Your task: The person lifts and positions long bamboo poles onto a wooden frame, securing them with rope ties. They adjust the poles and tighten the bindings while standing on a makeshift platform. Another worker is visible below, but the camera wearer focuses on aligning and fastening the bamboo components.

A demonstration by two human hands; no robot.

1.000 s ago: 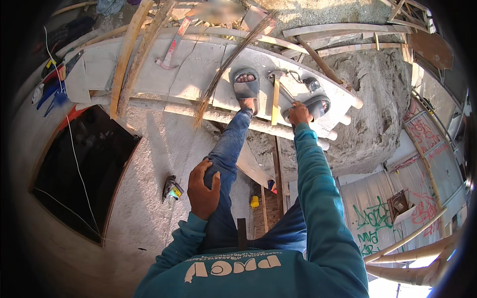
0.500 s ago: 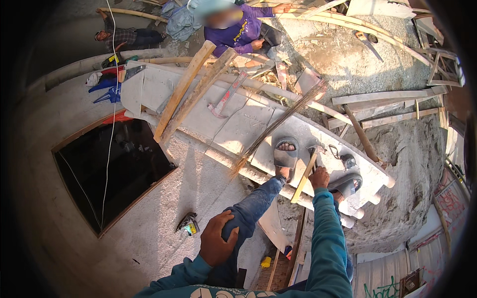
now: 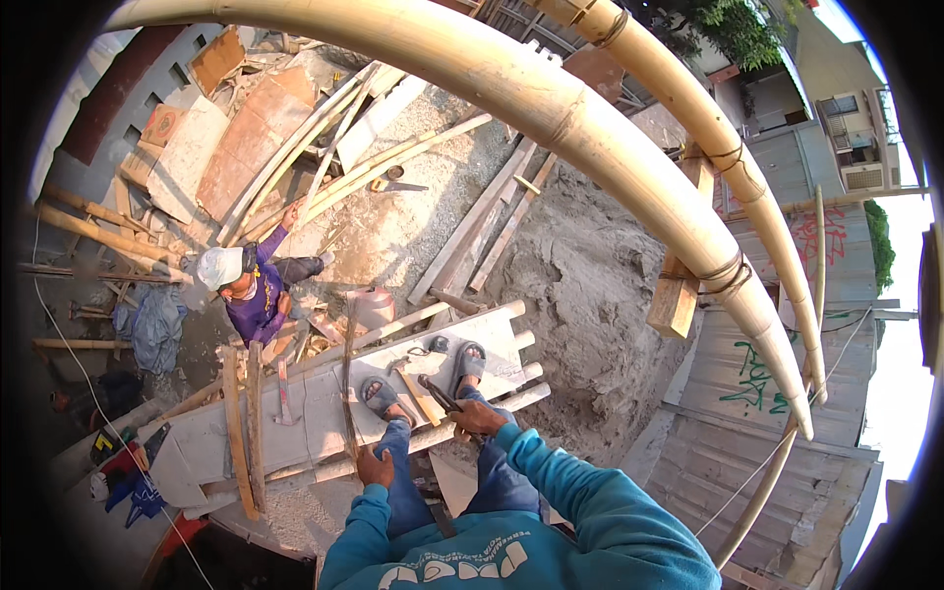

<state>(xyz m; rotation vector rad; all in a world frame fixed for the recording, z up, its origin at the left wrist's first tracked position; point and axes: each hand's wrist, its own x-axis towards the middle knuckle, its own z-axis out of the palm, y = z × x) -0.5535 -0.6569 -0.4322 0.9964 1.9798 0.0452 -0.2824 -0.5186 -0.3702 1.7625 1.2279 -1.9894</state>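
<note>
My right hand (image 3: 479,418) grips a long dark metal tool, seemingly pincers (image 3: 440,393), whose far end points toward my feet. My left hand (image 3: 375,467) rests on my left knee, holding nothing. Between my sandalled feet on the pale boards (image 3: 320,418) lies a hammer with a yellow wooden handle (image 3: 420,398). A dark rounded object (image 3: 439,344) is next to my right sandal. Left of my feet lie a bundle of thin sticks (image 3: 350,379) and a red-handled claw hammer (image 3: 285,395).
Thick bamboo poles (image 3: 551,108) arch overhead, with a timber block (image 3: 678,290) at the right. A co-worker in purple (image 3: 258,295) crouches below the platform. Two wooden planks (image 3: 236,433) lie across the boards. A sand heap (image 3: 580,275), a handsaw (image 3: 398,185) and metal sheeting (image 3: 757,393) are beyond.
My view has swung up and to the right, bringing the bamboo poles and sheeting in. My right hand has lifted the dark tool off the boards; my left stays at the knee.
</note>
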